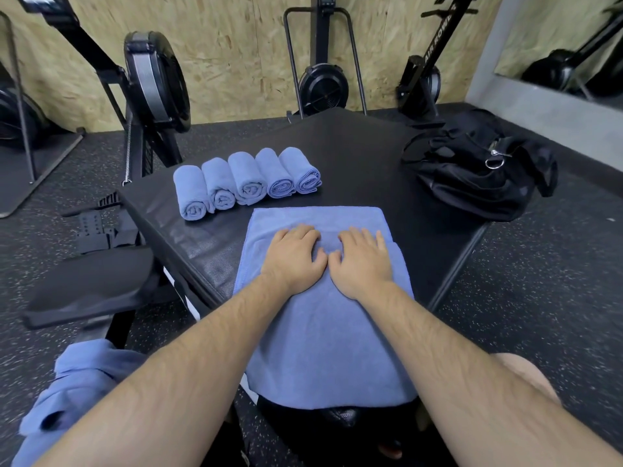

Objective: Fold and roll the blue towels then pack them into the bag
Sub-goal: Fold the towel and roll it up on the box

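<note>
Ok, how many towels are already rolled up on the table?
5 rolled towels in one row on the black table, beyond the flat towel: leftmost, second, middle, fourth, rightmost. The bag could hide more.

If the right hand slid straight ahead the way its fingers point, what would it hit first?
Probably nothing soon: the right hand would cross the flat towel onto bare table, between the rolled towels and the bag.
</note>
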